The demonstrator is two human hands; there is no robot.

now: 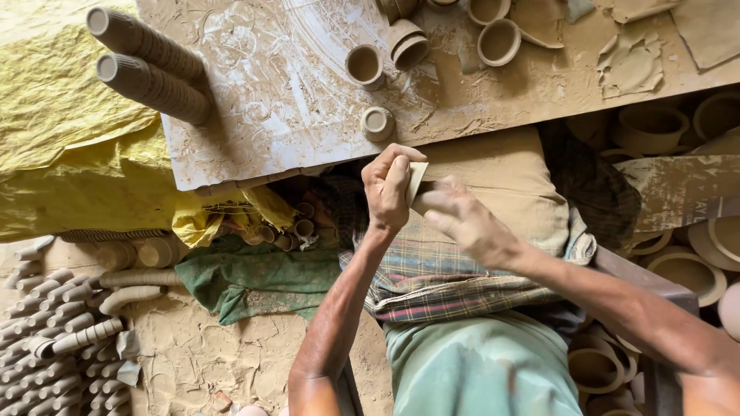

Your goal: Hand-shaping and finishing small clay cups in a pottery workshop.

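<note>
1. Clay-coloured and soft-looking, the small cup (417, 183) sat between your two hands, just below the near edge of the bench (254, 115) and above the folded checked cloth (432, 277) on your lap.
2. Your left hand (391, 189) wrapped the cup from the side, its grip closed on it with the thumb pressed along the rim.
3. Your right hand (462, 219) met the cup from the other side, fingers curled against its wall, so both grips held the same cup.
4. On the bench, three loose cups (364, 65) stood close together near the middle, and two long stacks of cups (150, 65) lay on their sides at the left corner.
5. Yellow plastic sheeting (69, 154) covered the ground left of the bench.
</note>
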